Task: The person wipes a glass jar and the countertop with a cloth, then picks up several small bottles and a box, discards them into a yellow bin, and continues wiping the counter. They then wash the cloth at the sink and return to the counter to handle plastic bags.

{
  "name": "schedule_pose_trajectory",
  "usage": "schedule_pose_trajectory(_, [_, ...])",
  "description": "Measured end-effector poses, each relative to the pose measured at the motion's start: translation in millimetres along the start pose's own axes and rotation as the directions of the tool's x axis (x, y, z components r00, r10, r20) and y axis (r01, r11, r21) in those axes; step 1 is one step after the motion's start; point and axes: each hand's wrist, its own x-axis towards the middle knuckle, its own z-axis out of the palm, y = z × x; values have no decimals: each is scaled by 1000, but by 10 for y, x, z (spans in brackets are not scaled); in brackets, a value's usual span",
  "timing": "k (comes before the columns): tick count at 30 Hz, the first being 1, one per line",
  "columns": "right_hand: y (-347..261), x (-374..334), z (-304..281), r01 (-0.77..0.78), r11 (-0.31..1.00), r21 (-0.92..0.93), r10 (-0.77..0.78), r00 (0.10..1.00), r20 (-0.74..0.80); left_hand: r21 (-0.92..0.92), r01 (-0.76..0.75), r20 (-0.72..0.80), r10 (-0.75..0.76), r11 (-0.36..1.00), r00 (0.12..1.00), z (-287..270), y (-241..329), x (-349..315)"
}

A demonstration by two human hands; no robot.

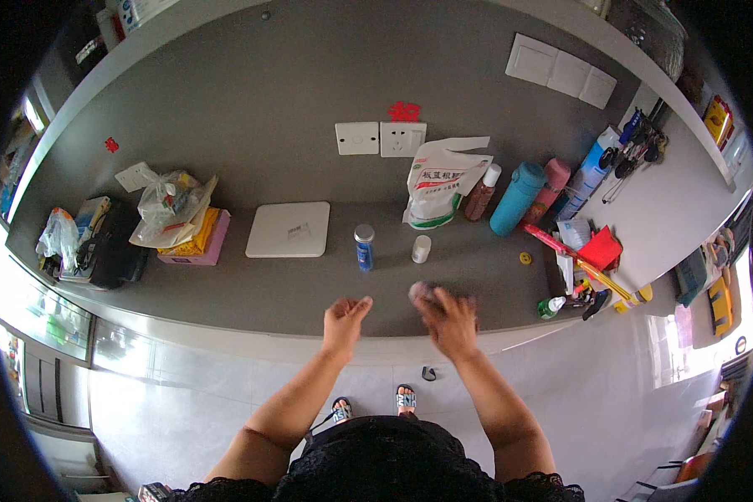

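Observation:
My left hand [343,325] hovers over the front edge of the grey desk [226,289], fingers curled in and thumb against them; nothing shows in it. Across from it, my right hand [449,322] is blurred by motion. Its thumb and forefinger meet at a small, roundish, greyish thing, too smeared to name. Beyond the hands, a small blue bottle with a grey lid [364,248] stands upright, left of a small white bottle [422,248]. Neither hand touches these two.
A white flat square device [289,230] lies left of the bottles. Behind stand a white plastic bag [435,180], a brown bottle [482,194] and a turquoise flask [517,199]. Pens and small items crowd the right [590,259]; a pink box [197,243] and bags sit left.

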Motion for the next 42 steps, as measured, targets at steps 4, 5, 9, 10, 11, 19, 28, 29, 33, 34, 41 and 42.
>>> schedule_pose_trajectory(4, [-74,133,-191,20,894,448,11,998,-67,39,-42,-33,43,998,999,-57,67,149])
schedule_pose_trajectory(5, [25,257,-254,-44,867,497,116,987,-115,46,-79,-10,80,996,997,-28,15,162])
schedule_pose_trajectory(9, [451,536,-316,-326,858,398,419,892,-172,452,-402,153,374,797,915,390,-66,332])
schedule_pose_trajectory(10, [540,522,-262,-380,850,365,465,866,-182,531,-388,167,356,753,920,596,13,363])
schedule_pose_trajectory(11, [614,449,-156,-440,833,335,510,845,-158,606,-377,180,341,700,923,811,157,368])
schedule_pose_trajectory(19, [361,244,77,-413,842,346,482,864,-142,675,-459,145,505,578,851,1201,-85,1168])
schedule_pose_trajectory(28, [483,158,76,-357,749,559,496,861,-115,-393,535,742,-86,747,665,578,180,150])
schedule_pose_trajectory(29, [457,179,71,-377,768,518,497,861,-110,-403,550,775,-47,732,630,503,168,125])
schedule_pose_trajectory(33, [399,205,88,-329,857,397,423,889,-175,-428,471,803,85,772,590,299,251,55])
schedule_pose_trajectory(34, [386,203,98,-287,881,376,384,899,-213,-430,431,804,118,794,583,268,287,30])
schedule_pose_trajectory(41, [-323,602,-1340,25,614,789,264,935,-236,425,-777,678,406,465,613,89,854,-316])
schedule_pose_trajectory(42, [-399,638,-1537,104,686,720,138,953,-269,471,-802,663,452,367,597,96,884,-379])
